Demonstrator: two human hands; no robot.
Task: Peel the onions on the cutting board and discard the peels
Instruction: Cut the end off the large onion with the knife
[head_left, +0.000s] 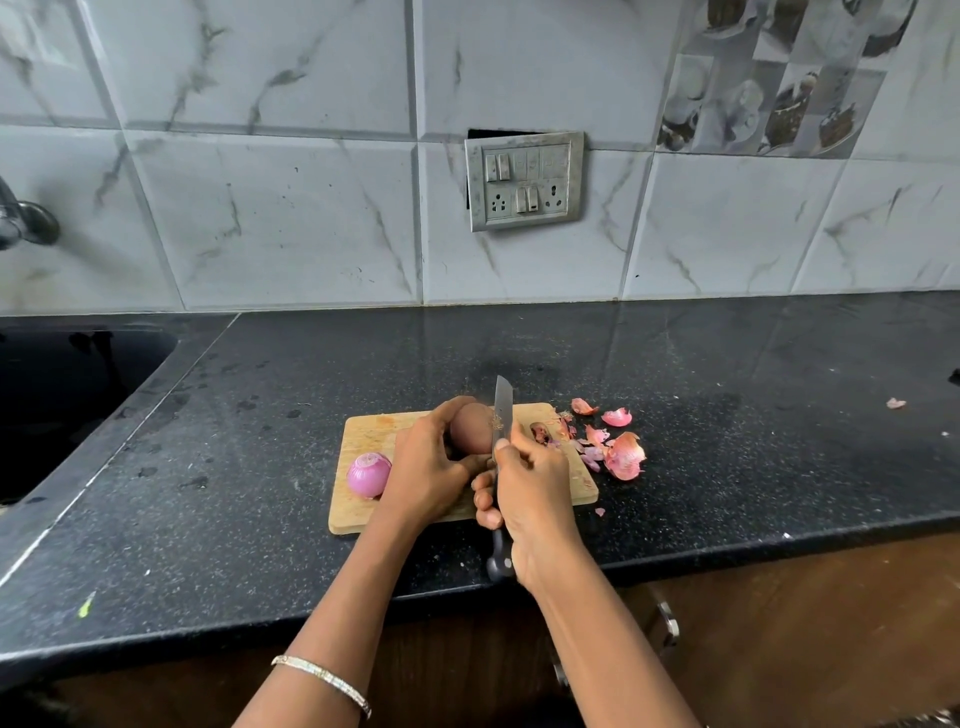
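Observation:
A wooden cutting board lies on the black counter. My left hand grips an unpeeled brown-skinned onion on the board. My right hand grips a black-handled knife, whose blade stands against the onion's right end. A peeled purple onion rests on the board's left part, beside my left wrist. Pink onion peels lie scattered over the board's right edge and the counter beside it.
A dark sink is set into the counter at the left, with a tap on the wall above it. A switch and socket plate sits on the tiled wall. One stray peel lies far right.

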